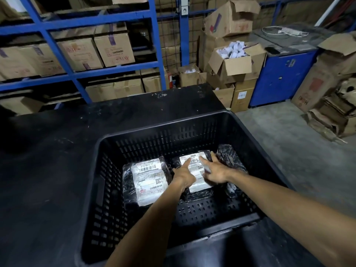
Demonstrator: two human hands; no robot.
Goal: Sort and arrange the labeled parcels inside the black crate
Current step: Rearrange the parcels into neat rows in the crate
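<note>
Two bare forearms, entering from the lower edge of the view. No sleeves, cuffs or gloves visible anywhere along either arm. No watch, bracelet or band at either wrist. Left hand (184,175): bare, no rings seen on the fingers that show. Right hand (215,173): bare, likewise without rings or coverings. Nails short as far as can be told; finer detail blurred. No tattoos, markings or plasters seen on either forearm. Upper arms, shoulders and clothing out of view.
</note>
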